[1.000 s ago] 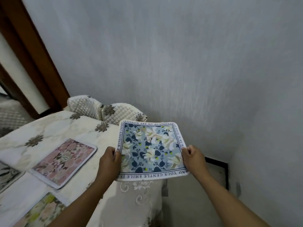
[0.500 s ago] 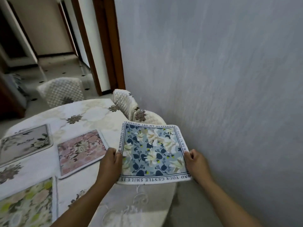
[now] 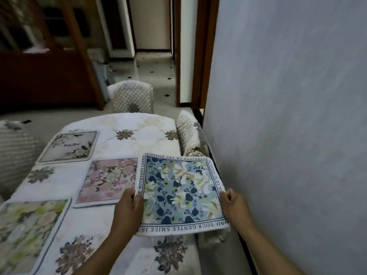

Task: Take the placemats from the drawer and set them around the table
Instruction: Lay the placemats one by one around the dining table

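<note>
1. Three placemats already lie flat on the tabletop, which is covered by a white cloth with brown flower motifs. A grey floral mat sits at the far left, a pink floral mat lies in the middle, and a green-and-cream floral mat lies at the near left, partly cut off by the picture's edge.

2. The fourth, a blue floral mat with lettering round its border, is not yet down. It is held over the right side of the tabletop, just beside the pink mat, and its left edge seems to overlap the pink mat's right edge from this view.

3. The left hand has its grip clamped on the blue mat's near-left edge, thumb on top. The right hand pinches the near-right edge in the same way. The mat sags a little between them, so it looks soft rather than stiff.

4. The mat's right corner hangs past the tabletop's edge, near the wall, above a quilted chair back tucked in on that side.

5. My judgement: the task is well along, with three places set and the fourth in hand. What is left is to lower this mat flat at the right-hand place, clear of the pink mat and fully on the tabletop.

6. The drawer is out of view, so I cannot tell whether more mats remain in it. The far end, in front of another chair, has no mat.
</note>
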The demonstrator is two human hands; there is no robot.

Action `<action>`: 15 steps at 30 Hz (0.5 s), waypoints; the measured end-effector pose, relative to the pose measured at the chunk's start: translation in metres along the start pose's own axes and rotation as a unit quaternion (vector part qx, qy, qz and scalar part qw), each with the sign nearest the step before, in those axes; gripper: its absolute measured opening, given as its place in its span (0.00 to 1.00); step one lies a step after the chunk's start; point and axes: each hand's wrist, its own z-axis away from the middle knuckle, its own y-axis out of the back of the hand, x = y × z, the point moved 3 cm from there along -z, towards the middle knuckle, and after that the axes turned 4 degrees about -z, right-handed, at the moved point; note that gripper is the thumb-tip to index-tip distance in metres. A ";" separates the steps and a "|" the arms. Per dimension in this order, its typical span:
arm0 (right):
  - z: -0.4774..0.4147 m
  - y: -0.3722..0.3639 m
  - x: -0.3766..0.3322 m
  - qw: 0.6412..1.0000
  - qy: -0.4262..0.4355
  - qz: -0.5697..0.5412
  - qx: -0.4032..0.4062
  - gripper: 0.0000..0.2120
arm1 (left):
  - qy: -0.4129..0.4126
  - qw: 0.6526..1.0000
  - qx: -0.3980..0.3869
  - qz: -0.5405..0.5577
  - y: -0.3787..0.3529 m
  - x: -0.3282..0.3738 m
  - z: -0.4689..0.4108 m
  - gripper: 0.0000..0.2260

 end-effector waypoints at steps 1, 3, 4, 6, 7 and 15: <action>-0.021 -0.008 0.000 0.999 0.020 0.006 -0.033 0.20 | 0.025 0.999 0.021 -0.006 -0.003 -0.002 0.002 0.11; -0.055 -0.024 -0.003 0.992 0.062 0.033 -0.107 0.19 | 0.081 0.995 0.065 -0.008 -0.010 -0.006 0.015 0.11; -0.070 -0.032 -0.005 0.985 0.088 0.049 -0.141 0.18 | 0.111 0.990 0.089 -0.009 -0.012 -0.007 0.024 0.12; -0.094 -0.046 -0.015 0.968 0.145 0.068 -0.196 0.19 | 0.166 0.976 0.138 -0.020 -0.020 -0.006 0.051 0.12; -0.103 -0.052 -0.019 0.955 0.173 0.073 -0.228 0.19 | 0.195 0.966 0.168 -0.025 -0.025 -0.004 0.066 0.13; -0.106 -0.152 -0.068 0.816 0.351 0.130 -0.441 0.19 | 0.385 0.845 0.371 -0.019 -0.051 0.005 0.159 0.12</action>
